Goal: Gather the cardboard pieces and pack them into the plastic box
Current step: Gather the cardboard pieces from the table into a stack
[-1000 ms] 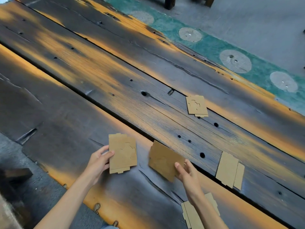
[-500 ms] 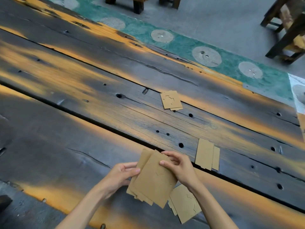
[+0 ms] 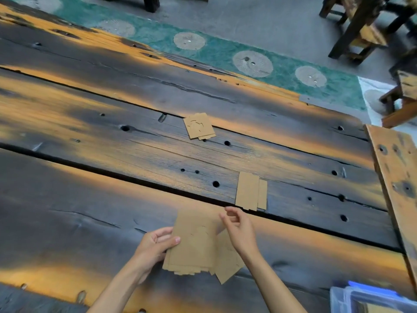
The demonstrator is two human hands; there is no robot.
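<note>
My left hand grips a stack of brown cardboard pieces by its left edge, thumb on top. My right hand hovers just right of the stack's top corner, fingers loosely curled and holding nothing. Under my right wrist a single cardboard piece lies on the table, partly covered by the stack. Another cardboard pair lies just beyond my right hand. A further small cardboard pile rests mid-table. The clear plastic box with blue trim shows at the bottom right corner.
The dark, orange-streaked plank table has bolt holes and long gaps between boards. A lighter wooden board lies along its right end. Wooden stools stand on the floor beyond a green patterned mat.
My right hand has let go of the stack and lifted off its top corner. The stack now sits squarer in my left hand. The view has swung right, bringing the plastic box in.
</note>
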